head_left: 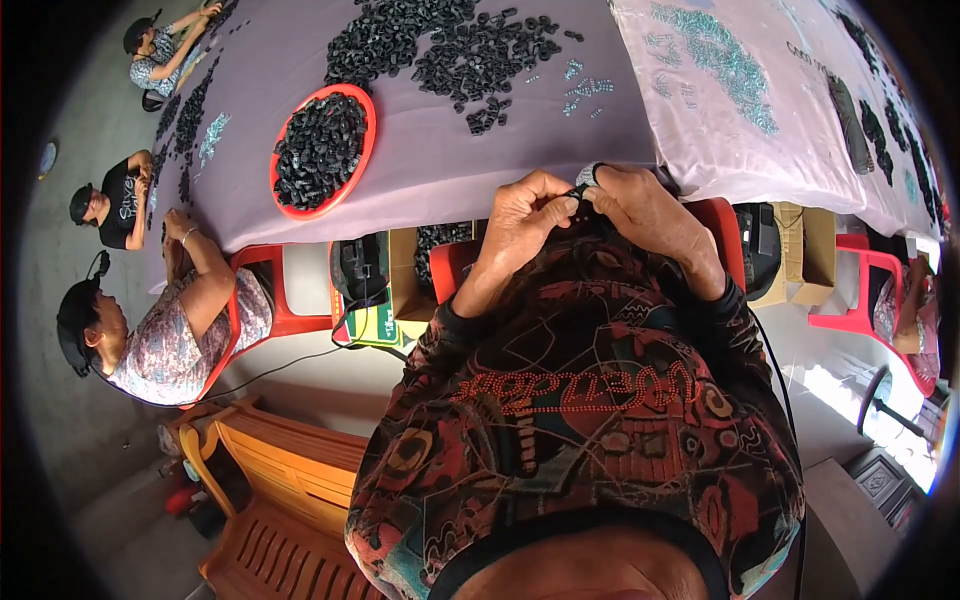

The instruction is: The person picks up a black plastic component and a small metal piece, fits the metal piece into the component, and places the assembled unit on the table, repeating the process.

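Note:
My left hand (522,218) and my right hand (645,208) meet in front of my chest, just off the near edge of the table. Fingertips of both pinch a small black part (577,193), mostly covered by the fingers, so its exact kind cannot be made out. A grey band or cover (588,174) wraps a finger of my right hand. Beyond my left hand, a round red tray (371,150) on the purple cloth holds a heap of small black plastic pieces (320,150). More black pieces (470,60) lie in a loose pile farther back.
Small clear-teal pieces (586,92) lie on the purple cloth (590,140), with a larger spread (725,75) on the pale cloth (700,150). Co-workers sit at left, one in a patterned top (200,320). Cardboard boxes (815,250) stand under the table; a wooden bench (290,480) is behind left.

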Motion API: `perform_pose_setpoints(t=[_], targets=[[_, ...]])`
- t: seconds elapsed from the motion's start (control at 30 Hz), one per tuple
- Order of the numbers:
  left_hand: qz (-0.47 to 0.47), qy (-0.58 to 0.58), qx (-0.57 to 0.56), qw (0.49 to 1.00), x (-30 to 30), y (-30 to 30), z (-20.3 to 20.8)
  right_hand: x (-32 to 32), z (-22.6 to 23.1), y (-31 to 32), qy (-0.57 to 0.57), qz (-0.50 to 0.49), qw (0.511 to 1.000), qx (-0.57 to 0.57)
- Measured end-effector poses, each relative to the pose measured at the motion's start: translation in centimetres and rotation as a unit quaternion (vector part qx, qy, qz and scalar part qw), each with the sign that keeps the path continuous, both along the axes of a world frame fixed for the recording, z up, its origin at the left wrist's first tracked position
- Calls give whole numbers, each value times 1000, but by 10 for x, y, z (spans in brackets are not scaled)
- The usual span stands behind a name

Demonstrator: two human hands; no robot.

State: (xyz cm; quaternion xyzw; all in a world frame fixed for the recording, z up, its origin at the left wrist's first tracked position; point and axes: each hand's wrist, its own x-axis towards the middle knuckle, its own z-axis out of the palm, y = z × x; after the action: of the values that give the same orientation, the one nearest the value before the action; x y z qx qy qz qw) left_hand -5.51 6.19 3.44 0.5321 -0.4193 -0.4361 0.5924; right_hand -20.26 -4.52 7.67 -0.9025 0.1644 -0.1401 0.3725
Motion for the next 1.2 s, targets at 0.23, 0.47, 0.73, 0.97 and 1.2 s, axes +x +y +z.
perform_pose_setpoints(t=[0.23, 0.47, 0.73, 0.97, 1.2], targets=[[22, -47, 29, 998, -8, 0, -7, 2, -6, 1, 13, -1, 998, -65], [73, -96, 14, 993, -11, -2, -20, 8, -25, 5, 20, -29, 993, -112], [147, -155, -11, 977, -14, 0, -33, 16, -49, 16, -41, -80, 978, -186], [178, -322, -87, 926, -17, -1, -27, 15, -56, 14, -36, -79, 990, -112], [151, -225, -21, 962, -15, -1, -34, 13, -62, 14, -13, -69, 990, -125]])
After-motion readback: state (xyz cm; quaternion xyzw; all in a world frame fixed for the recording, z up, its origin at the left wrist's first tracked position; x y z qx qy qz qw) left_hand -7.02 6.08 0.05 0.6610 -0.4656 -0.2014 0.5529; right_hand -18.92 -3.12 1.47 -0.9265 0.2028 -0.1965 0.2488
